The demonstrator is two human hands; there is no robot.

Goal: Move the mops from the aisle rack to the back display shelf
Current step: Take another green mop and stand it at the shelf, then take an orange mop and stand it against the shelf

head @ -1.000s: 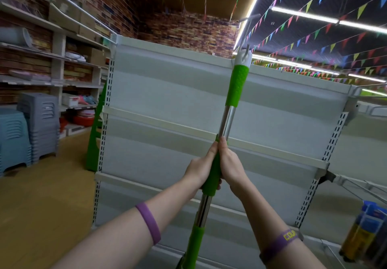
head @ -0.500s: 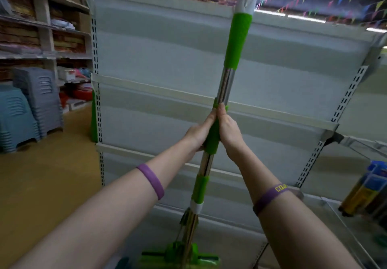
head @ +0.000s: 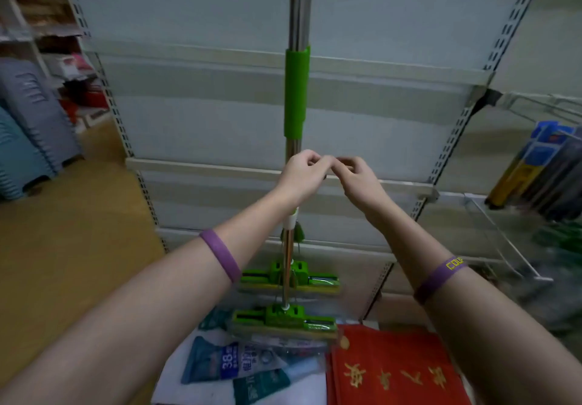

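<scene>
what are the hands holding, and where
The left hand looks curled round the mop pole, just below its green sleeve; the right hand sits beside, apparently empty.

Left hand (head: 300,176) and right hand (head: 357,179), fingers (head: 310,157) curled

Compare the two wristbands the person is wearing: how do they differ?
The left wristband is plain purple, while the right wristband carries yellow lettering. The left wristband looks a lighter purple and the right wristband a darker one. Both are narrow bands worn on the forearm, well back from the wrist.
</scene>
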